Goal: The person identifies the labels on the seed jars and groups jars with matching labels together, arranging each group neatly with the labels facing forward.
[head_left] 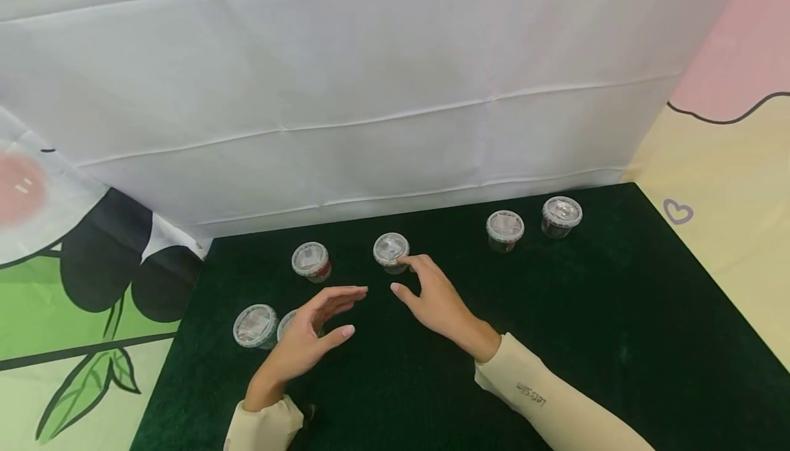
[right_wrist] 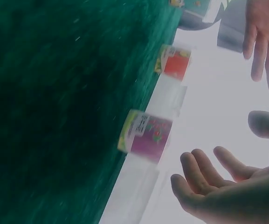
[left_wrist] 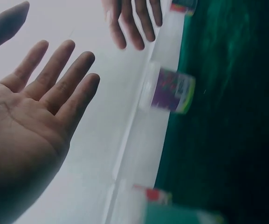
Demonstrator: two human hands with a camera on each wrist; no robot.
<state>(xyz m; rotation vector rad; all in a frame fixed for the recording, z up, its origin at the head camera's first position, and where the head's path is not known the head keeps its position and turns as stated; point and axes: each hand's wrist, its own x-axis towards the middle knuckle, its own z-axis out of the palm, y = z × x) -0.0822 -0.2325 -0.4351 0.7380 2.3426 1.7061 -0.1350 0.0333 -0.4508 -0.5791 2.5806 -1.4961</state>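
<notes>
Head: hands (head_left: 301, 345) (head_left: 437, 301) near round plastic tubs (head_left: 390, 249).

A first tub (head_left: 560, 218) stands near the far right corner of the surface (head_left: 617, 314), a second tub (head_left: 505, 232) just left of it. Leftward along the far edge come a third tub (head_left: 389, 250) and a fourth tub (head_left: 310, 260). Near the left edge, a fifth tub (head_left: 255, 326) stands beside a sixth tub (head_left: 285, 323) partly behind the left hand (head_left: 302, 343).
</notes>
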